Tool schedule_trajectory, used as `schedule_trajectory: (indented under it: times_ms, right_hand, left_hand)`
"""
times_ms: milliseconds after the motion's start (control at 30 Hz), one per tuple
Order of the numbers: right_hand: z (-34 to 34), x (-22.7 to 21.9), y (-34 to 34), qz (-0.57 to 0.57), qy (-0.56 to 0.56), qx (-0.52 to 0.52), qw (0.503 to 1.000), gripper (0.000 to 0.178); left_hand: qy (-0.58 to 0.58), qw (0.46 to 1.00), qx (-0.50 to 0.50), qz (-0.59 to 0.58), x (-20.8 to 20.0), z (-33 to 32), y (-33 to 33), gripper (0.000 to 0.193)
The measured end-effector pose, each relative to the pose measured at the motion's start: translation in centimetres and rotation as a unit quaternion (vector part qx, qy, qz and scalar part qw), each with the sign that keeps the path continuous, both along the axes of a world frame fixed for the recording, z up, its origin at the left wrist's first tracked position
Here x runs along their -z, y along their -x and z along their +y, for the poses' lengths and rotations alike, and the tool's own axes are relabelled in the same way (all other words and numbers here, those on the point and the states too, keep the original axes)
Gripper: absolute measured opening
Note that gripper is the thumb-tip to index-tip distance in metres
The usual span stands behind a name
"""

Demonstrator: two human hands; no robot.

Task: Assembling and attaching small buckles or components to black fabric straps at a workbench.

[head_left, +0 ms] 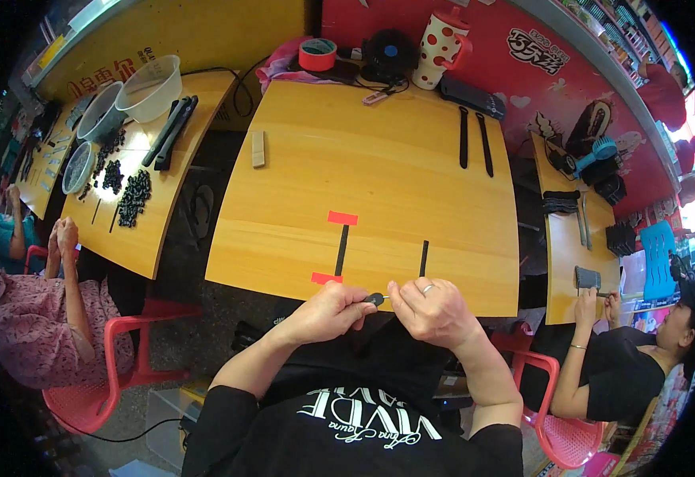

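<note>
Both of my hands meet at the near edge of the wooden table, just in front of my body. My left hand is closed around a small dark piece with a rounded end, pinched between thumb and fingers. Its kind is too small to tell. My right hand, with a ring on one finger, is closed on a thin pale rod that reaches to the dark piece. Beyond my hands a black strip lies between a far red tape piece and a near one. Another black strip lies to its right.
Two black straps lie far right, a small wooden block far left. A tape roll, fan and spotted tumbler stand along the back. People sit at side tables; the left one holds plastic tubs and small black parts.
</note>
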State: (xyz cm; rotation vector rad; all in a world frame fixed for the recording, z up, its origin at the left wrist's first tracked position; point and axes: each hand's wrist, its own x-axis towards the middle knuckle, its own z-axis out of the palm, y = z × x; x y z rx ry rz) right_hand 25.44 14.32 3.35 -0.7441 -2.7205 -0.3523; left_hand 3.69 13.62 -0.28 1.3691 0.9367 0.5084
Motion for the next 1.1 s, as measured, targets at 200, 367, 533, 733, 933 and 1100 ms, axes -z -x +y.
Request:
schedule_trajectory:
  times_ms: [200, 367, 533, 733, 933, 1100]
  right_hand:
    - [0.8, 1.2, -0.3, 0.029, 0.221, 0.04, 0.974, 0.011]
    - [-0.2, 1.4, 0.2, 0.196, 0.367, 0.096, 0.904, 0.008]
    - [-2.9, 1.8, 3.7, 0.334, 0.348, 0.235, 0.844, 0.02]
    - [-1.8, 4.2, 3.6, 0.475, 0.41, 0.173, 0.759, 0.026]
    - [-1.0, 2.8, 0.6, 0.426, 0.46, 0.057, 0.777, 0.024]
    - [-0.6, 2.2, 0.4, 0.42, 0.476, 0.023, 0.772, 0.023]
  left_hand:
    - [-0.233, 0.96, -0.013, 0.154, 0.8, -0.4, -0.9, 0.023]
    - [-0.326, 0.921, -0.057, 0.207, 1.2, -1.5, -1.6, 0.015]
    - [-0.454, 0.821, -0.174, 0.3, 1.2, -2.4, -2.8, 0.019]
    - [-0.399, 0.891, -0.194, 0.1, 1.0, -2.1, -2.7, 0.025]
    - [0.166, 0.954, 0.074, -0.24, -0.3, 0.9, 0.6, 0.027]
    - [0.239, 0.921, 0.094, -0.292, 1.1, 0.9, -0.6, 0.032]
